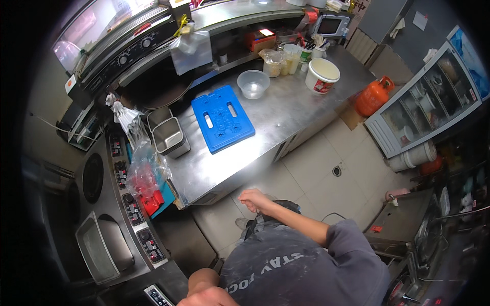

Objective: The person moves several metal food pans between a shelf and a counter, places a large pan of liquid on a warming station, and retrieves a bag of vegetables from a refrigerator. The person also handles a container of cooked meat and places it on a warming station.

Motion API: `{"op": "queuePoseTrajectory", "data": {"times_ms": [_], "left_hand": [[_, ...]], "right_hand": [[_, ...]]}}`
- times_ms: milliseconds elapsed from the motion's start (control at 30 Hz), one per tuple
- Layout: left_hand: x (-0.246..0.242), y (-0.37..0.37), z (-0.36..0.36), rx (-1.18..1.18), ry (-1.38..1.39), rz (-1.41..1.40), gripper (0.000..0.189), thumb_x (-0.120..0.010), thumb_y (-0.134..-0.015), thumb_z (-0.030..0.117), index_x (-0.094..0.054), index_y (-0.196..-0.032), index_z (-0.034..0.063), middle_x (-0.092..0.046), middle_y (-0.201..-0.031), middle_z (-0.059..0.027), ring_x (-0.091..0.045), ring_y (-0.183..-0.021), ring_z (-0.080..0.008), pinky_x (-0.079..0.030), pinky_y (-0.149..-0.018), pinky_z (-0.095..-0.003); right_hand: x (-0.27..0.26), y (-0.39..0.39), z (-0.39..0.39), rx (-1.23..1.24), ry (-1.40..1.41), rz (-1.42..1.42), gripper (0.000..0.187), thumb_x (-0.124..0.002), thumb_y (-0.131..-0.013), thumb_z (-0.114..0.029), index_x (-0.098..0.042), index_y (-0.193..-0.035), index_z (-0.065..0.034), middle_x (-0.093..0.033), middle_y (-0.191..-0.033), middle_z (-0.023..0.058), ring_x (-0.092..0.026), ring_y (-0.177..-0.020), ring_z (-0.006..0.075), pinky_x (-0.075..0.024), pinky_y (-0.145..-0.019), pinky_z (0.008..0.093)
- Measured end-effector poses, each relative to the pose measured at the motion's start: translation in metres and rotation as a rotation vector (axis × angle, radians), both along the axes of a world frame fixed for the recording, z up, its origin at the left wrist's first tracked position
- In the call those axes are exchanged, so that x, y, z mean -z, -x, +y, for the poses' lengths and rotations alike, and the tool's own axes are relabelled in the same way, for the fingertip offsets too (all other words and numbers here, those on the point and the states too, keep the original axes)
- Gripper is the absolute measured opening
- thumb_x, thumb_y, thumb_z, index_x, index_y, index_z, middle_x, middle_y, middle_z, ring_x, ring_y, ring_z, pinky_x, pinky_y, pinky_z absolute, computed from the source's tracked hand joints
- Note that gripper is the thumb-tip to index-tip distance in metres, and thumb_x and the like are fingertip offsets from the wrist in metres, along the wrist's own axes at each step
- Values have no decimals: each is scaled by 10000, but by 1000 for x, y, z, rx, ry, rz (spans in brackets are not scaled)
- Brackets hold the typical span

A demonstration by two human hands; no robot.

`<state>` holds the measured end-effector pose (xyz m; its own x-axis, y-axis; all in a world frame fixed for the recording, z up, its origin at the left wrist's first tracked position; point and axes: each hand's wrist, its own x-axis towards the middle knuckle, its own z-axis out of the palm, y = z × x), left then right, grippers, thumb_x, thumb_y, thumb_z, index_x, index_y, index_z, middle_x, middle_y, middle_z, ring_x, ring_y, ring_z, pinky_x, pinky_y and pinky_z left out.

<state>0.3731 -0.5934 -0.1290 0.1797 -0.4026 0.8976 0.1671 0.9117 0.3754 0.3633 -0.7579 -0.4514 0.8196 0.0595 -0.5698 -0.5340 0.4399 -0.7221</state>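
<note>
My right hand [254, 201] hangs in front of my body, just off the near edge of a steel worktop [268, 126], its fingers curled with nothing visible in them. At the bottom edge of the picture, my left hand [208, 296] is partly cut off, and its fingers are hidden. On the worktop lies a blue plastic slab [222, 124] with two slots. Behind it stands a clear plastic bowl [253, 84]. To the slab's left are rectangular steel containers [168, 135]. A white plastic bucket [323, 76] stands farther right.
Left is a cooker with control panels [132, 208] and a steel pan [97, 248]. Plastic bags [143, 172] lie beside the worktop. An orange gas cylinder [373, 95] stands by a glass-door fridge [428, 95]. A steel cabinet [402, 216] is on the right. The floor [314, 168] is tiled.
</note>
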Motion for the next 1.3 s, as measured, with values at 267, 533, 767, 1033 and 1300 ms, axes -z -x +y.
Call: {"op": "queuePoseTrajectory", "data": {"times_ms": [267, 533, 767, 1033, 1300], "left_hand": [[-15, 51, -126, -71, -23, -86, 85, -540, -838, 19, -472, -796, -12, -498, -500, -98, -414, -355, -137, -235, -337, -231], [-20, 104, -253, -219, -237, -154, 97, -535, -816, 31, -455, -772, 66, -517, -508, -116, -418, -350, -152, -250, -347, -246], [-9, 128, -331, -246, 83, -239, 130, -522, -831, 42, -496, -946, -12, -518, -523, -120, -453, -377, -192, -299, -368, -266], [-4, 116, -427, -342, 351, -265, 200, -496, -844, 69, -450, -1014, -25, -496, -516, -122, -460, -388, -194, -324, -377, -297], [15, 78, -589, -594, 617, 41, 174, -480, -837, 184, -530, -913, 36, -434, -801, -71, -481, -612, -182, -407, -438, -302]], "right_hand": [[2, 41, -80, -138, 81, -100, 233, -598, -825, -185, -502, -654, -58, -418, -444, -6, -406, -361, 80, -320, -354, 225], [37, 139, -247, 147, 145, 51, 177, -603, -810, -146, -531, -676, -54, -456, -513, -11, -428, -405, 76, -336, -364, 227], [41, 222, -362, 451, 192, 58, 167, -597, -796, -132, -529, -670, -48, -493, -515, 12, -456, -388, 95, -339, -344, 221], [79, 272, -432, 810, 181, 37, 184, -571, -804, -133, -489, -658, -57, -452, -490, 33, -426, -353, 132, -348, -324, 256], [110, 290, -537, 469, 466, 117, 145, -622, -780, -101, -558, -669, -33, -583, -592, 50, -533, -484, 102, -383, -432, 231]]}}
